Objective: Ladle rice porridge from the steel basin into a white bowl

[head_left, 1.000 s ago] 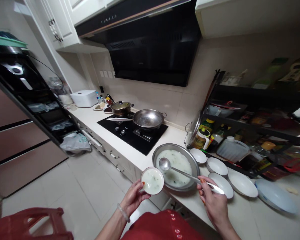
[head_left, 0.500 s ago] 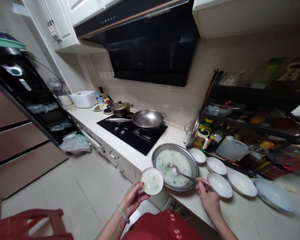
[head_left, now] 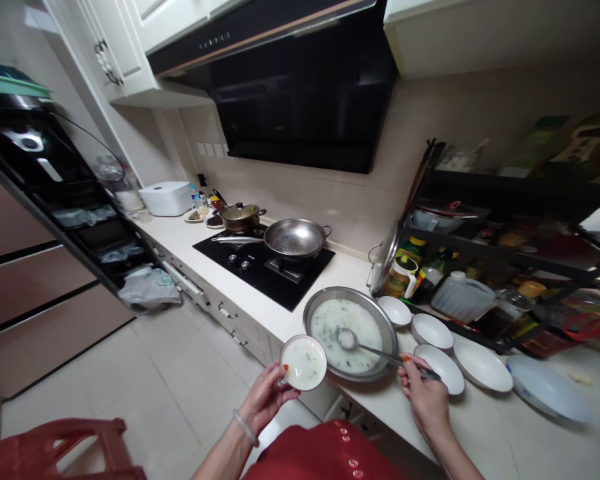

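Observation:
My left hand (head_left: 270, 393) is closed around the side of a small white bowl (head_left: 304, 362), thumb at the rim. Pale soup with green bits fills much of it. The bowl is held just off the counter's front edge, beside a large steel basin (head_left: 391, 357). White soup (head_left: 353, 320) with green shreds lies in that basin. My right hand (head_left: 425, 393) grips the dark handle of a ladle (head_left: 375, 351), whose round head sits at the soup's surface. Right of the basin are several white bowls, the nearest one (head_left: 443, 369) close behind my right hand.
A wok (head_left: 297, 239) and a lidded pot (head_left: 240, 217) stand on the black cooktop (head_left: 250, 267). Bottles and jars crowd a dark rack (head_left: 480, 247) at the right. A red plastic stool (head_left: 105, 447) is at lower left. The range hood (head_left: 305, 93) hangs above.
My right hand has shifted slightly right, with the ladle's handle turned a little. The ladle's head now looks filled with pale soup. My left hand and its bowl stay in place.

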`<state>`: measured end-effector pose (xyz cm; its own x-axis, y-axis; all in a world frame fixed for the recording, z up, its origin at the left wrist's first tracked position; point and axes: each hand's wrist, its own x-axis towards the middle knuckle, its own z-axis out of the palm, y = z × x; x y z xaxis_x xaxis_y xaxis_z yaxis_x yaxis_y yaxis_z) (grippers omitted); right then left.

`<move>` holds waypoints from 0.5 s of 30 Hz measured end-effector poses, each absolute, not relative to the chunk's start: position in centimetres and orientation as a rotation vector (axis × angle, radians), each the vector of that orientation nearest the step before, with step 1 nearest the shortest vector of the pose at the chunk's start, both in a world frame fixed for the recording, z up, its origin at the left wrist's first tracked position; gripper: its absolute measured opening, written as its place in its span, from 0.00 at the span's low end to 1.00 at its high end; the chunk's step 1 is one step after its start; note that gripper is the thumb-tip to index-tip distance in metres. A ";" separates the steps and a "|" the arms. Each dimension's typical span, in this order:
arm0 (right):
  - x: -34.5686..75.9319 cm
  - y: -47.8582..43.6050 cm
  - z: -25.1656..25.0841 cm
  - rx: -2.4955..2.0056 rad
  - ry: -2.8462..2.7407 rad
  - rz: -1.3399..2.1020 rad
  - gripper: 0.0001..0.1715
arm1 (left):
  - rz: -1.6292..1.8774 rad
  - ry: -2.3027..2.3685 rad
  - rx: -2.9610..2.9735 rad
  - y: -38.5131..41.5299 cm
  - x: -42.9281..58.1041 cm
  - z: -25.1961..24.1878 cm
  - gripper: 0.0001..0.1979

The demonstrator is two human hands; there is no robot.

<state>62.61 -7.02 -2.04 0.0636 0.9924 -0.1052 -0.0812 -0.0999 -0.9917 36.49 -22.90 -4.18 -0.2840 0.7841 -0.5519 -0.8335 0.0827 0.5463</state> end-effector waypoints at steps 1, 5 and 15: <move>62.6 -7.0 -2.0 -1.258 -1.049 1.268 0.30 | 1.568 0.997 -0.067 -22.9 36.5 -4.2 0.15; 62.5 -7.0 -1.7 -1.274 -1.045 1.259 0.30 | 1.571 0.996 -0.058 -22.9 36.4 -4.2 0.15; 62.7 -7.1 -1.8 -1.282 -1.079 1.257 0.30 | 1.568 0.995 -0.055 -23.1 36.6 -4.2 0.15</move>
<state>62.70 -7.07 -1.77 0.0614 0.9925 -0.1053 -0.0468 -0.1025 -0.9936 36.56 -23.11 -4.18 -0.2819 0.7892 -0.5456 -0.8300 0.0847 0.5514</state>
